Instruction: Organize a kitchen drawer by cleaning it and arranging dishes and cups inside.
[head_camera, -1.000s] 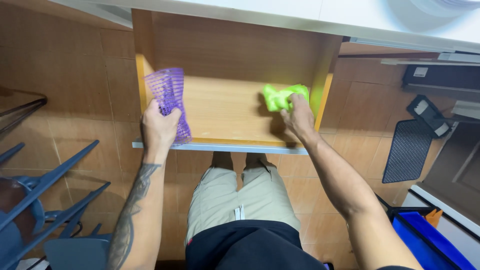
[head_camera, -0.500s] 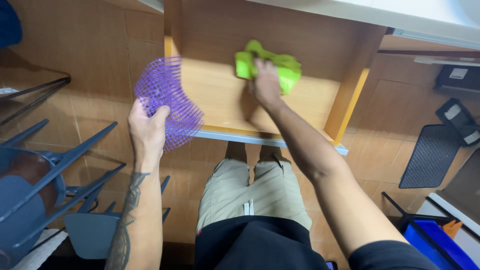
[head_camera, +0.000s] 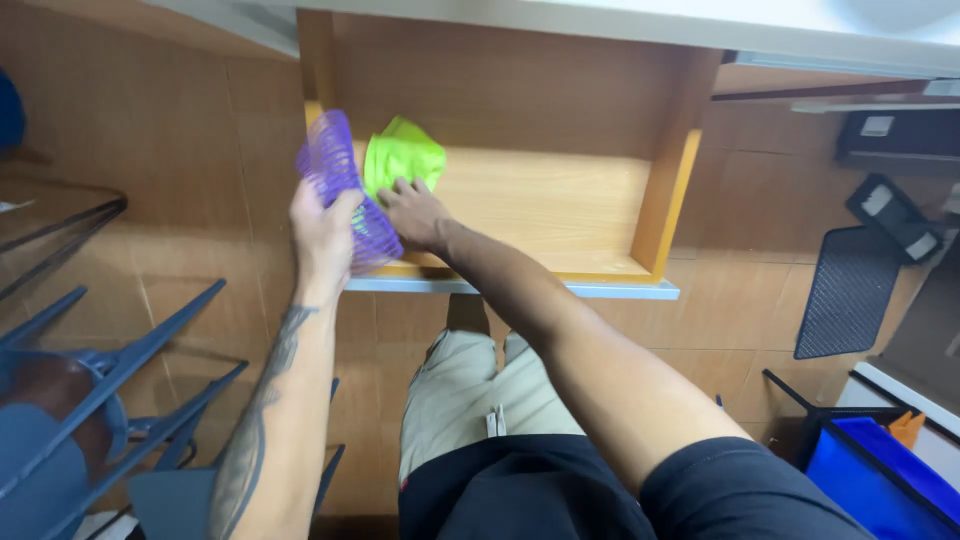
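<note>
Green cloth (head_camera: 402, 155) has slid to the open wooden drawer's (head_camera: 560, 200) left side under the flattened right hand (head_camera: 415, 213); left hand (head_camera: 322, 235) keeps gripping the purple mesh basket (head_camera: 340, 190)

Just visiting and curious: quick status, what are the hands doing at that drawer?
Left hand grips purple mesh basket at drawer's left edge. Right hand presses green cloth on the open wooden drawer floor. Nothing else in the drawer.
</note>
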